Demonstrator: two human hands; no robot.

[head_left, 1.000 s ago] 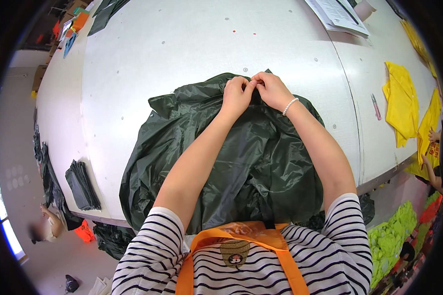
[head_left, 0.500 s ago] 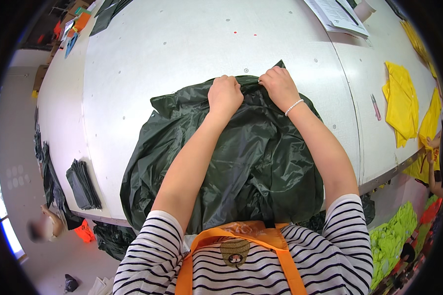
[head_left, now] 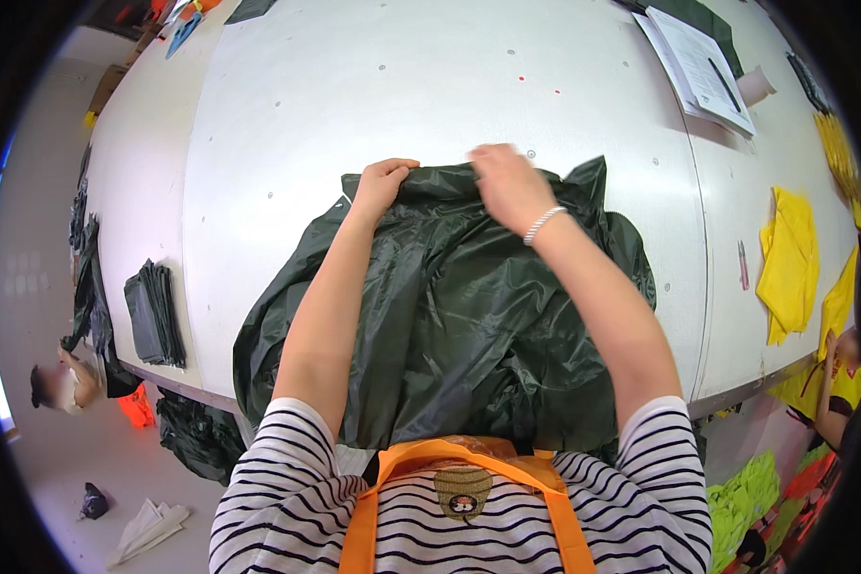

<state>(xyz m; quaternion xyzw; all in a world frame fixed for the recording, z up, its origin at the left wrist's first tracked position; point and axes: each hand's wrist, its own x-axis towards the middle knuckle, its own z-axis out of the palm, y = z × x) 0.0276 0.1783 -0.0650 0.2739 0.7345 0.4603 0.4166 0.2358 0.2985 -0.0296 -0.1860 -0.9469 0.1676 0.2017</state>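
Note:
Dark green, shiny, thin fabric (head_left: pixel 450 316), perhaps a rain garment, lies bunched over the table edge in front of me. My left hand (head_left: pixel 378 191) pinches its far edge near the left corner. My right hand (head_left: pixel 512 191) is over the same far edge, right of the left hand. Its fingertips are smeared by motion, so I cannot tell whether it grips the fabric. To the right of that hand, a pointed corner of the fabric sticks up loose. Wide folds run from the far edge down toward my orange apron (head_left: pixel 469 450).
The white table (head_left: pixel 287 124) carries a folded dark green stack (head_left: pixel 155 311) at left. Papers with a pen (head_left: pixel 703 72), small snips (head_left: pixel 743 266) and yellow garments (head_left: pixel 789 268) lie at right. Other people are at the left (head_left: pixel 62 383) and right (head_left: pixel 844 368) edges.
Both hands have moved left along the fabric's far edge. The right hand has come away from the right corner, which now stands up free. My view has shifted left.

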